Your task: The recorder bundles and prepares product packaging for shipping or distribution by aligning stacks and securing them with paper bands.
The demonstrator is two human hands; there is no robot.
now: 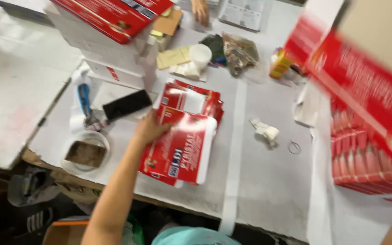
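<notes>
The flat red carton blank lies on top of a small stack of like blanks near the front edge of the white worktable; its long axis runs from the near edge away towards the far side, tilted a little to the right. The left hand rests on the blank's upper left corner, fingers curled over the edge in a grip on it, the forearm reaching in from the lower left; this hand is the nearer one by far. The right hand is not clearly seen; only a forearm edge shows at the lower right corner, so I cannot tell whether it is open or closed, though a large blurred red carton hangs high on that side, well apart from the blank.

Just left of the stack lie a black phone and a blue-handled tool; nearer the front stands a round clear dish with something brown in it. To the right a crumpled white scrap and a small wire ring lie on the table; beyond them a row of folded red cartons stands packed together. At the far edge another person's hand rests by some papers.
</notes>
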